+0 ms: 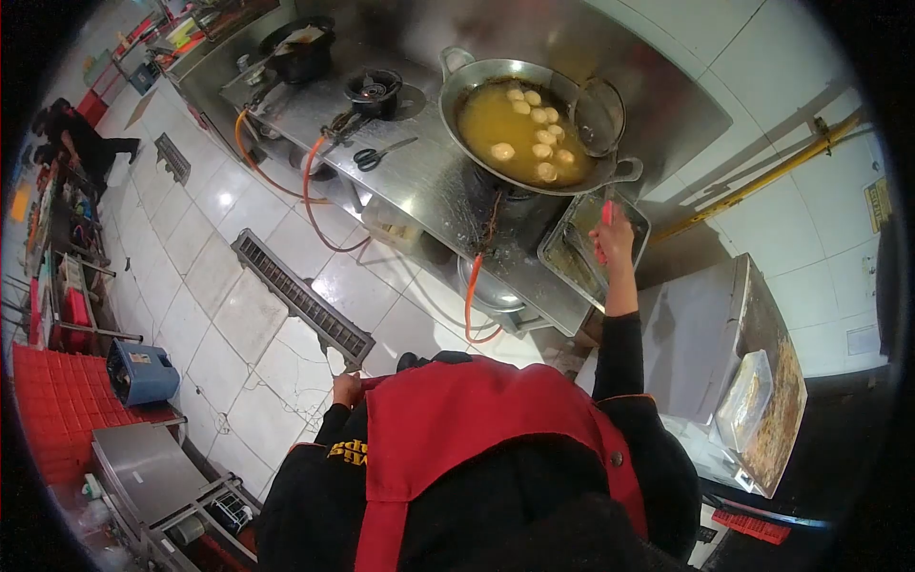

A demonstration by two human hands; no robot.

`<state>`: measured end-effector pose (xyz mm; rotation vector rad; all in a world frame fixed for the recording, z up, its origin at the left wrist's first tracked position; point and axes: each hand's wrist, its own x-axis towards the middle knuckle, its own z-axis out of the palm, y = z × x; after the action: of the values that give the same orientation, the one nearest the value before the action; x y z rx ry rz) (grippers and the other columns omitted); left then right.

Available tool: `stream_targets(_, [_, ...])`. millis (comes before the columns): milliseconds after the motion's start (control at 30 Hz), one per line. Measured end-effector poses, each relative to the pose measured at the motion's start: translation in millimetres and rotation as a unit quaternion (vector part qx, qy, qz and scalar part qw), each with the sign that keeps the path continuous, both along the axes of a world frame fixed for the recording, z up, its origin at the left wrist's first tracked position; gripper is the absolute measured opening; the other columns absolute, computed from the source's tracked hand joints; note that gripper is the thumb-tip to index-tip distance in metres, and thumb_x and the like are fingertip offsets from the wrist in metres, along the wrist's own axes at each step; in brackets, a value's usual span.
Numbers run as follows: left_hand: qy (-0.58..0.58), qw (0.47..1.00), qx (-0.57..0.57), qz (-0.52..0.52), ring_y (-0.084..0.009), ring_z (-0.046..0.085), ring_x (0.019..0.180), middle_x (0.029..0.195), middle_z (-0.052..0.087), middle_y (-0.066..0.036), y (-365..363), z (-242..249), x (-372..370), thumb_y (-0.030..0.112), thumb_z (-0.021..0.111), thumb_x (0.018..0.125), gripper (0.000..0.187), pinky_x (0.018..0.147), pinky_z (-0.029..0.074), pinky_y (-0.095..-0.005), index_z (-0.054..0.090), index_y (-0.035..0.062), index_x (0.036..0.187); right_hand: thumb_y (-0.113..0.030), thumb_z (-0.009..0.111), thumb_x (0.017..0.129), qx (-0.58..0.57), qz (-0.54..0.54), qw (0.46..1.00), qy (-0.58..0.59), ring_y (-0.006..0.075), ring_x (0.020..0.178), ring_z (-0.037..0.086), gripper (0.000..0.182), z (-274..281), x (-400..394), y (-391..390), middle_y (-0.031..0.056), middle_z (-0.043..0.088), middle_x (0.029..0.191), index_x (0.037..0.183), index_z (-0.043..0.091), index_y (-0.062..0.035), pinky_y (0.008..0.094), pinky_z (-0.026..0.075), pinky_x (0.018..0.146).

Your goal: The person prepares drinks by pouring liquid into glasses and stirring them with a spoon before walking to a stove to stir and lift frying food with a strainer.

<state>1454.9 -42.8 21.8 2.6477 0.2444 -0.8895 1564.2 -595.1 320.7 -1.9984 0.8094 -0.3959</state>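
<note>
A wide metal wok [457,122] holds yellow oil with several pale round balls [543,136] in it. My right hand [615,234] is closed around the red handle of a strainer, to the right of the wok. The strainer's round mesh head [599,116] rests at the wok's right side, partly over the oil. Low beside the red apron [457,419], my left hand [347,389] has its fingers curled; what they hold, if anything, is hidden.
Scissors [381,154] lie on the steel counter [429,191] near a bare burner [373,88]. A black pot [303,57] stands farther left. Below my right hand is a metal tray [562,250]. Orange hoses [310,181] hang in front. Another person [81,138] is far left.
</note>
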Motion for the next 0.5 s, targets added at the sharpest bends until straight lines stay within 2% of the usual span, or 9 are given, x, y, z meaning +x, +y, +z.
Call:
stream_targets(33, [-0.004,1.000,-0.011,-0.015,-0.0376,0.058,0.077,0.076,0.060,-0.024,1,-2,1,0.036,0.041,0.084,0.045,0.069,0.046,-0.0441,0.062,-0.0025,0.075,-0.001,0.046,0.071,0.000,0.000,1.000,0.000,0.0116,0.039,0.047,0.052,-1,1,1,0.0077,0.055,0.058,0.123,0.040,-0.0074,0.0270,0.038,0.035])
stream_targets(100, [0.000,1.000,-0.024,0.001,-0.0378,0.058,0.077,0.077,0.060,-0.024,1,-7,2,0.035,0.040,0.084,0.044,0.069,0.046,-0.0440,0.062,-0.0022,0.076,0.000,0.046,0.074,0.190,0.023,0.981,-0.039,0.0106,0.041,0.046,0.045,-3,5,4,0.0079,0.053,0.060,0.119,0.041,-0.0063,0.0259,0.038,0.035])
stream_targets(133, [0.003,0.999,-0.038,0.019,-0.0380,0.058,0.078,0.078,0.060,-0.024,0,-10,2,0.035,0.039,0.084,0.044,0.070,0.046,-0.0439,0.062,-0.0019,0.077,0.000,0.046,0.074,0.190,0.022,0.981,-0.039,0.0106,0.041,0.046,0.045,-5,8,4,0.0079,0.053,0.060,0.119,0.041,-0.0063,0.0259,0.038,0.035])
stream_targets(200, [-0.002,0.999,-0.047,0.013,-0.0377,0.058,0.079,0.079,0.060,-0.024,7,-28,1,0.034,0.038,0.085,0.044,0.071,0.046,-0.0438,0.062,-0.0018,0.077,0.002,0.045,0.076,0.320,0.071,0.943,-0.053,0.0105,0.043,0.045,0.036,-13,16,5,0.0089,0.052,0.065,0.111,0.041,-0.0046,0.0257,0.039,0.034])
stream_targets(367, [-0.033,0.996,-0.075,-0.045,-0.0365,0.059,0.081,0.082,0.060,-0.024,5,-9,-7,0.032,0.037,0.085,0.042,0.071,0.046,-0.0436,0.062,-0.0010,0.079,-0.001,0.047,0.078,0.365,0.130,0.919,-0.071,0.0085,0.045,0.044,0.031,-24,29,23,0.0071,0.051,0.067,0.108,0.042,-0.0056,0.0223,0.038,0.036])
stream_targets(433, [0.034,0.998,0.011,0.047,-0.0353,0.059,0.084,0.083,0.060,-0.023,1,8,-3,0.033,0.039,0.084,0.041,0.071,0.047,-0.0427,0.063,0.0000,0.079,-0.001,0.047,0.078,0.380,0.137,0.911,-0.079,0.0082,0.045,0.044,0.029,-24,33,28,0.0070,0.051,0.067,0.107,0.041,-0.0052,0.0223,0.038,0.036])
stream_targets(500, [0.029,0.998,0.010,0.046,-0.0352,0.059,0.084,0.084,0.060,-0.023,4,10,-7,0.034,0.040,0.084,0.041,0.071,0.047,-0.0425,0.063,-0.0001,0.079,-0.001,0.047,0.079,0.415,0.148,0.893,-0.089,0.0079,0.045,0.043,0.029,-25,37,30,0.0076,0.051,0.068,0.107,0.042,-0.0046,0.0222,0.038,0.036])
